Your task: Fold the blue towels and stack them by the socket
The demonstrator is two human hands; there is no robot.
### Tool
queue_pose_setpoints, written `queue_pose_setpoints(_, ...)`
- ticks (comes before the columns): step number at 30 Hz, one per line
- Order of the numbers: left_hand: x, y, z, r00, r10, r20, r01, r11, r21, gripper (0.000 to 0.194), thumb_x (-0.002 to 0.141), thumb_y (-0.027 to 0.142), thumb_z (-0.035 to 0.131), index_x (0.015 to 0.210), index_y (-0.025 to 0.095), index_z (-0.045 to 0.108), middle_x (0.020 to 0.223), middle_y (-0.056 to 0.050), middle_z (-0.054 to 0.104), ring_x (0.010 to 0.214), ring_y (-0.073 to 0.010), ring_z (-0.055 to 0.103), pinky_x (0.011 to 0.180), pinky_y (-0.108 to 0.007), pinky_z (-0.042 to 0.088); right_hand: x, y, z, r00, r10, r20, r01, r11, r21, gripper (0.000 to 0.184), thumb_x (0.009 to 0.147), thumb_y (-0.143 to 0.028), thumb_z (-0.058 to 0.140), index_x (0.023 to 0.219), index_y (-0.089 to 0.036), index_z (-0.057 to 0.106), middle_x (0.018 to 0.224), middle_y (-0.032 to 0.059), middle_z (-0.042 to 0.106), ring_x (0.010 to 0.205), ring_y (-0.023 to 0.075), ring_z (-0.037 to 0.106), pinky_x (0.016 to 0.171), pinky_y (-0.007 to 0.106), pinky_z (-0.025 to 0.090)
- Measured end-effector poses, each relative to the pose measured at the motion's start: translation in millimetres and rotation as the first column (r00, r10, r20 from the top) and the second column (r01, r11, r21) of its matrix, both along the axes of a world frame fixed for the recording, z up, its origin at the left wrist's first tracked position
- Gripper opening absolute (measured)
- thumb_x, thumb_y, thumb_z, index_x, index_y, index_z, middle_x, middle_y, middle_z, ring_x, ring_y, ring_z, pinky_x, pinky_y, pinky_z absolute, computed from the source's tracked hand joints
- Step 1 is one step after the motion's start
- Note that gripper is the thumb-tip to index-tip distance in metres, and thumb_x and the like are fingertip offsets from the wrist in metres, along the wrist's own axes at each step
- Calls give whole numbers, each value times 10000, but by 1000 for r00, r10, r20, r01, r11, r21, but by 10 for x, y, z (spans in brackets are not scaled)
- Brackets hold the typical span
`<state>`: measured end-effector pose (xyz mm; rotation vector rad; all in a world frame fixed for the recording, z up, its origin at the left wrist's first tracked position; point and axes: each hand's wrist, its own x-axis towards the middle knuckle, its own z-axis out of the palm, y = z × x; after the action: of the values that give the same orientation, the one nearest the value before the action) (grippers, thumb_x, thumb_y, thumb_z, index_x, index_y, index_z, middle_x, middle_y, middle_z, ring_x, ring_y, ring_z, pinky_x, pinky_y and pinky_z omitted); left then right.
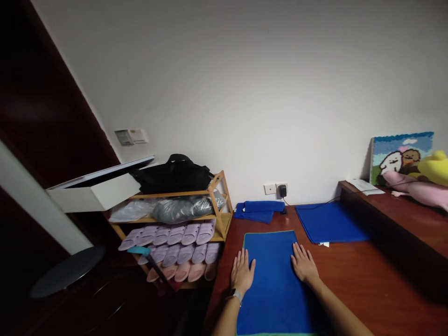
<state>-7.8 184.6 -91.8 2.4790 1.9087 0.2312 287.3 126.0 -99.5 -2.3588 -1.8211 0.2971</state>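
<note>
A blue cloth [271, 284] with a green edge lies flat on the reddish-brown wooden table [371, 275]. My left hand [242, 271] rests palm down on the cloth's left edge, fingers stretched forward, a watch on its wrist. On the right edge lies my right hand [304, 262], also flat with its fingers spread. Neither hand grips anything. Behind, near the wall, are a folded blue cloth [259, 210] and, farther right, a flat stack of blue cloths [331, 223] with white tags at its front edge.
A wooden rack [220, 205] left of the table holds several slippers [191, 233], plastic-wrapped items and a black bag [175, 175]. A black plug [283, 190] sits in the wall socket. On a raised ledge at right are a dog picture [399, 158] and a pink plush toy [416, 186].
</note>
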Motion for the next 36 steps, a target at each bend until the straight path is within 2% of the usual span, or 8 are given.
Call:
queue_pose_setpoints(8, 50, 19, -57, 1000, -7, 16, 6, 999, 35, 755, 1061, 575, 192, 1640, 113, 334, 1701, -141, 325, 1588, -277, 287, 1299, -478, 260, -58, -271, 58, 999, 22, -26, -22, 1000, 4, 695, 1044, -424, 143, 1666, -119, 202, 1744, 48, 189, 1619, 225, 149, 1316, 446, 125)
queue_pose_setpoints(14, 112, -10, 107, 1000, 7, -18, -7, 1000, 30, 708, 1066, 505, 222, 1631, 97, 350, 1693, -148, 343, 1583, -289, 302, 1306, -490, 243, -111, -431, 82, 999, 37, -27, -36, 999, 40, 694, 1044, -429, 160, 1658, -111, 221, 1735, 52, 214, 1616, 219, 159, 1320, 438, 119)
queue_pose_setpoints(16, 330, -115, 159, 999, -40, 12, 39, 996, 76, 689, 1075, 470, 204, 1635, 92, 336, 1703, -140, 325, 1590, -286, 283, 1311, -485, 236, -114, -423, 92, 999, 34, -40, -31, 998, 54, 690, 1044, -427, 164, 1658, -117, 226, 1733, 52, 215, 1615, 217, 163, 1320, 443, 126)
queue_pose_setpoints(20, 1043, -469, 110, 949, -305, 85, 295, 949, 111, 637, 1090, 453, 168, 1642, 186, 340, 1718, -48, 318, 1596, -251, 271, 1312, -456, 253, -89, -396, 41, 998, 47, -35, -44, 997, 65, 684, 1043, -419, 180, 1659, -125, 230, 1731, 63, 211, 1615, 229, 166, 1317, 466, 133)
queue_pose_setpoints(23, 1436, -658, 12, 923, -361, 134, 360, 932, 29, 630, 1092, 457, 131, 1641, 229, 343, 1703, -36, 355, 1593, -233, 279, 1313, -471, 249, -70, -381, -30, 998, 68, -6, -67, 995, 70, 665, 1033, -374, 219, 1655, -143, 258, 1731, 68, 214, 1616, 243, 158, 1314, 480, 132)
queue_pose_setpoints(25, 1488, -665, -18, 916, -365, 163, 370, 929, 3, 631, 1092, 467, 116, 1644, 251, 333, 1703, -31, 354, 1596, -225, 270, 1317, -483, 234, -71, -370, -60, 998, 66, 1, -66, 995, 79, 659, 1029, -361, 232, 1652, -151, 275, 1729, 68, 226, 1615, 247, 166, 1312, 483, 143)
queue_pose_setpoints(28, 1279, -518, 16, 926, -341, 162, 347, 938, -14, 663, 1086, 525, 128, 1643, 233, 338, 1711, -46, 333, 1599, -231, 259, 1319, -487, 219, -94, -355, -55, 999, 35, -3, -35, 996, 83, 671, 1035, -389, 211, 1652, -131, 262, 1726, 71, 236, 1613, 248, 180, 1313, 482, 143)
queue_pose_setpoints(36, 146, -72, 88, 998, -59, -6, 59, 998, -23, 700, 1076, 551, 179, 1646, 175, 333, 1719, -90, 284, 1599, -258, 249, 1308, -486, 237, -115, -296, 43, 1000, 20, -5, -19, 997, 69, 680, 1035, -410, 200, 1656, -139, 253, 1729, 48, 230, 1614, 248, 173, 1318, 484, 115)
